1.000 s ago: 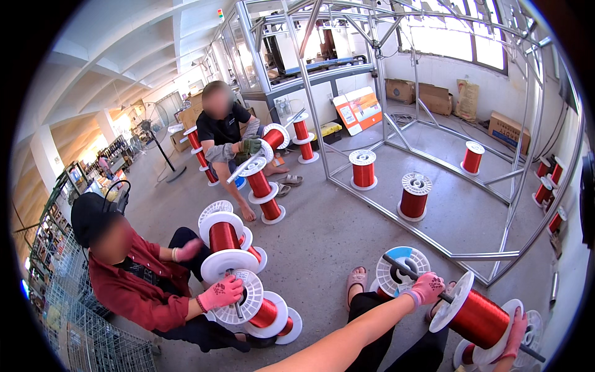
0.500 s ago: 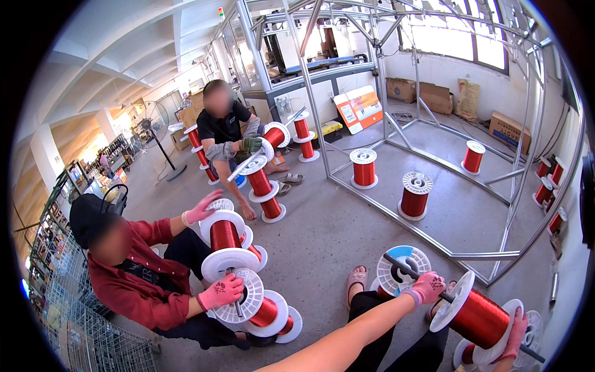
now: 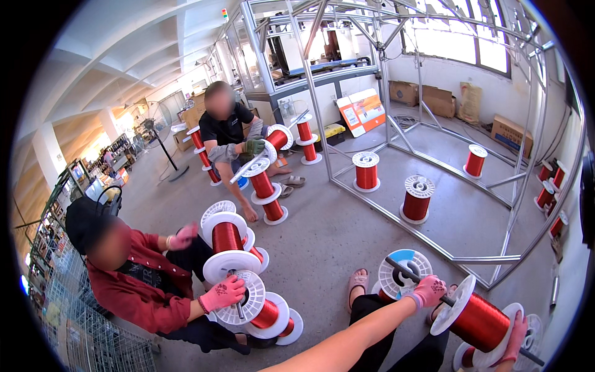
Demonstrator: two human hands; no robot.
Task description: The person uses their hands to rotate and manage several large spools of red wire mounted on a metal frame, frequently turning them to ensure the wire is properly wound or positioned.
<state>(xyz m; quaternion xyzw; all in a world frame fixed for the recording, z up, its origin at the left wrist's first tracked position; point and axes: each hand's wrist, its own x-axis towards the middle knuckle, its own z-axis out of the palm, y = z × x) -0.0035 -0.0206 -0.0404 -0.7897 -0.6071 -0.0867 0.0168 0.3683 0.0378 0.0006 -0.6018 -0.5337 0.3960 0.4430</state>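
My left hand (image 3: 429, 290), in a pink glove, is closed round a black rod (image 3: 403, 269). The rod runs through a large spool of red wire (image 3: 481, 322) with white flanges, and its end sticks out at the lower right. My right hand (image 3: 515, 338), also gloved in pink, grips the spool's right flange, its fingers lying along the rim. Behind the rod's far end is another white spool (image 3: 416, 259) with a blue patch on its flange. More spools are partly hidden under the one I hold.
On the left, a person in a red shirt (image 3: 145, 273) handles stacked spools (image 3: 228, 239). A second person (image 3: 229, 124) sits farther back with spools. A metal frame (image 3: 427, 239) stands at the right, with several spools (image 3: 416, 201) inside. A pedestal fan (image 3: 162, 146) stands at the far left.
The red-shirted person's far hand has drawn back from the stacked spools toward the body. My hands and the spool stay nearly where they were; the view has shifted slightly.
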